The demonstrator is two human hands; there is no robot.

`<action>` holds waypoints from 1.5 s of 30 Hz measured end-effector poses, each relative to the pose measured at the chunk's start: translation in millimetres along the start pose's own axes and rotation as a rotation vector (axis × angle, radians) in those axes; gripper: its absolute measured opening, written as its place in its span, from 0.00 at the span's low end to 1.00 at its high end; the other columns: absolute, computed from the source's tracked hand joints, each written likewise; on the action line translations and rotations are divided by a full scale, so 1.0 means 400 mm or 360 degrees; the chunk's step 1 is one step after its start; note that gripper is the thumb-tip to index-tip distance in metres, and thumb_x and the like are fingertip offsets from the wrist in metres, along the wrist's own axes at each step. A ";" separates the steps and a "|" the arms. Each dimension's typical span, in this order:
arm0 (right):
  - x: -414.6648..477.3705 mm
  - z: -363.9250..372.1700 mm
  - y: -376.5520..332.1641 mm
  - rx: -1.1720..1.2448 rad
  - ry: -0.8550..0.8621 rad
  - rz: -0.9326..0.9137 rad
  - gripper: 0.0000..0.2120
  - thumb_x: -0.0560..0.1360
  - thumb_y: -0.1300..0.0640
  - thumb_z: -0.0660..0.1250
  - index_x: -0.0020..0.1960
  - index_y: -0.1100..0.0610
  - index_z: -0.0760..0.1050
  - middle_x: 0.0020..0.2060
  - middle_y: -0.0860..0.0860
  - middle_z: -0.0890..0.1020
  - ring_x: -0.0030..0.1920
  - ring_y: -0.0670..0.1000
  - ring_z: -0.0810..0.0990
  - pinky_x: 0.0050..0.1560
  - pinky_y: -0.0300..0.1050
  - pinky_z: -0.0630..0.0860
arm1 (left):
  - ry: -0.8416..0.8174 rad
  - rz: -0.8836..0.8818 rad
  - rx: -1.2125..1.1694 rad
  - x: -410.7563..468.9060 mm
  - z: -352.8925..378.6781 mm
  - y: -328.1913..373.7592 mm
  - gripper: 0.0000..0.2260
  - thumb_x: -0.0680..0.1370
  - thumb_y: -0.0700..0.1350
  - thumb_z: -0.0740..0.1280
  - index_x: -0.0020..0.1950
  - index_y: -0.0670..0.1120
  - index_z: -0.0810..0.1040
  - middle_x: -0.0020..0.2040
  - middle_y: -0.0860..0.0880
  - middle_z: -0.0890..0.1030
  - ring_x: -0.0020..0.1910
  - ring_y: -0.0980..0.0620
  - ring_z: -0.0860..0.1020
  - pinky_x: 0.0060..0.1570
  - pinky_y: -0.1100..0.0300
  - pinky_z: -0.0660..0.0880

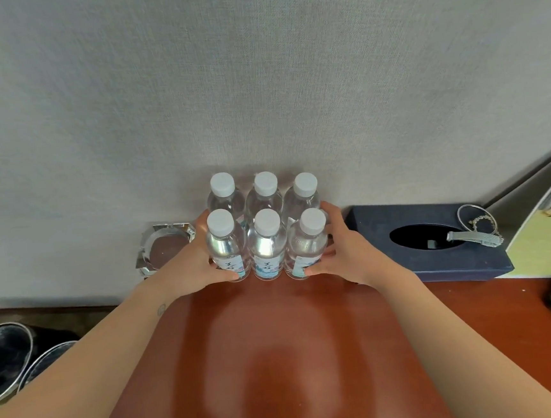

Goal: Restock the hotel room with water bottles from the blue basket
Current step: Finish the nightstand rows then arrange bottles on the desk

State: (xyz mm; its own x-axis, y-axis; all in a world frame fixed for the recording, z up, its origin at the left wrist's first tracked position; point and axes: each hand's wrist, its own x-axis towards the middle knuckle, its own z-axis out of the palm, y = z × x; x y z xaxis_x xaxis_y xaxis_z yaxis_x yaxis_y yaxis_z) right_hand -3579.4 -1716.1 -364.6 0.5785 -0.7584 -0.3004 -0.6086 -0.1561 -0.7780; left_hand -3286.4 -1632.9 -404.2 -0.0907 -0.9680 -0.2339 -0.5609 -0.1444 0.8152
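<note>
We have six bottles (267,239) standing upright in two rows of three on the table (279,342), just left of the box (455,259), so the stocking looks all but done. Our left hand (189,266) wraps the side of the group away from the box and our right hand (344,252) wraps the side nearest it, thumbs across the two front corner bottles, pressing them together. What seems left is to let go; the basket is out of view, so we cannot tell whether more remain.

A glass ashtray (168,251) sits on the reddish table (280,358); a navy tissue box (438,261) carries what looks like a wristwatch (476,236).
</note>
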 end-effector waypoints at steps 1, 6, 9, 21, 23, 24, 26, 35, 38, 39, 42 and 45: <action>-0.001 -0.001 0.000 -0.0002 -0.0002 -0.0003 0.54 0.66 0.54 0.80 0.74 0.34 0.43 0.63 0.40 0.75 0.46 0.41 0.84 0.53 0.41 0.78 | -0.0013 0.0003 -0.0017 0.001 0.001 0.001 0.47 0.69 0.44 0.79 0.80 0.51 0.54 0.77 0.51 0.60 0.71 0.57 0.67 0.60 0.76 0.67; -0.007 -0.012 0.008 -0.0018 -0.0004 0.0006 0.54 0.66 0.55 0.80 0.74 0.35 0.43 0.63 0.44 0.77 0.46 0.40 0.84 0.50 0.37 0.77 | -0.0044 0.0027 -0.0043 0.012 0.009 0.003 0.46 0.68 0.46 0.79 0.79 0.48 0.57 0.76 0.48 0.61 0.70 0.59 0.68 0.61 0.72 0.69; -0.015 -0.020 0.008 -0.0016 0.0010 0.0015 0.54 0.66 0.55 0.80 0.75 0.37 0.44 0.64 0.44 0.78 0.46 0.40 0.84 0.55 0.44 0.79 | -0.0045 0.0043 -0.0074 0.019 0.017 0.007 0.46 0.68 0.45 0.79 0.79 0.46 0.56 0.75 0.47 0.63 0.69 0.58 0.70 0.63 0.65 0.72; -0.038 -0.041 -0.004 -0.0047 0.0027 0.0036 0.54 0.66 0.55 0.80 0.77 0.41 0.46 0.64 0.44 0.77 0.49 0.43 0.84 0.59 0.47 0.78 | -0.0057 0.0096 -0.0111 0.026 0.032 0.030 0.49 0.65 0.52 0.78 0.79 0.52 0.53 0.75 0.53 0.58 0.65 0.66 0.70 0.53 0.74 0.72; -0.038 -0.043 -0.003 -0.0042 0.0033 0.0034 0.54 0.66 0.55 0.81 0.77 0.42 0.46 0.64 0.44 0.77 0.50 0.43 0.84 0.59 0.47 0.78 | -0.0049 0.0100 -0.0117 0.026 0.034 0.034 0.50 0.65 0.53 0.78 0.79 0.52 0.52 0.75 0.55 0.57 0.64 0.67 0.71 0.51 0.73 0.73; -0.039 -0.043 -0.002 -0.0040 0.0036 0.0033 0.54 0.65 0.55 0.81 0.76 0.42 0.47 0.65 0.44 0.76 0.50 0.43 0.84 0.60 0.48 0.78 | -0.0053 0.0099 -0.0119 0.025 0.035 0.035 0.51 0.64 0.53 0.78 0.80 0.51 0.51 0.74 0.57 0.58 0.64 0.67 0.71 0.51 0.74 0.73; -0.039 -0.043 0.000 -0.0038 0.0034 0.0031 0.54 0.65 0.55 0.81 0.76 0.41 0.47 0.65 0.43 0.76 0.50 0.44 0.84 0.60 0.48 0.78 | -0.0073 0.0095 -0.0126 0.025 0.037 0.033 0.50 0.65 0.54 0.77 0.79 0.48 0.52 0.72 0.60 0.61 0.64 0.66 0.71 0.52 0.74 0.72; -0.028 -0.047 0.014 0.0126 -0.0088 -0.0008 0.63 0.61 0.50 0.82 0.74 0.29 0.36 0.64 0.22 0.67 0.62 0.32 0.74 0.61 0.36 0.73 | -0.0098 0.0098 -0.0288 0.022 0.034 0.037 0.61 0.63 0.47 0.82 0.79 0.61 0.39 0.72 0.75 0.54 0.70 0.70 0.64 0.57 0.71 0.74; -0.025 -0.051 0.012 0.0147 -0.0119 -0.0016 0.64 0.62 0.50 0.82 0.73 0.27 0.34 0.63 0.19 0.64 0.62 0.29 0.72 0.56 0.31 0.71 | -0.0049 0.0126 -0.0298 0.011 0.026 0.055 0.63 0.62 0.48 0.83 0.75 0.69 0.34 0.71 0.78 0.52 0.69 0.72 0.63 0.53 0.73 0.74; -0.024 -0.051 0.012 0.0157 -0.0097 -0.0014 0.63 0.63 0.51 0.82 0.73 0.27 0.34 0.65 0.21 0.65 0.62 0.31 0.73 0.56 0.32 0.72 | -0.0017 0.0159 -0.0272 0.010 0.023 0.057 0.63 0.62 0.49 0.83 0.75 0.69 0.34 0.71 0.79 0.52 0.68 0.73 0.64 0.52 0.73 0.74; -0.027 -0.050 0.012 0.0172 -0.0061 0.0003 0.61 0.66 0.55 0.81 0.74 0.29 0.35 0.72 0.36 0.66 0.63 0.40 0.76 0.61 0.40 0.74 | 0.0051 0.0221 -0.0207 0.009 0.019 0.062 0.62 0.62 0.51 0.82 0.76 0.67 0.35 0.69 0.80 0.52 0.66 0.76 0.63 0.50 0.79 0.70; -0.028 -0.048 0.009 0.0122 -0.0070 -0.0008 0.58 0.68 0.58 0.78 0.76 0.33 0.37 0.69 0.37 0.70 0.61 0.36 0.77 0.55 0.30 0.75 | 0.0070 0.0227 -0.0192 0.006 0.025 0.059 0.61 0.63 0.49 0.81 0.78 0.63 0.37 0.66 0.83 0.53 0.63 0.79 0.64 0.49 0.83 0.66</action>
State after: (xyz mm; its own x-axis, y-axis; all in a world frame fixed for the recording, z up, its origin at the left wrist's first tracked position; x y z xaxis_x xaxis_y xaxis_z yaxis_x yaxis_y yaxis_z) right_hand -3598.4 -1720.4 -353.5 0.6059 -0.7289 -0.3189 -0.5630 -0.1097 -0.8191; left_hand -3308.0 -1636.5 -390.8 -0.1248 -0.9881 -0.0902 -0.4422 -0.0260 0.8965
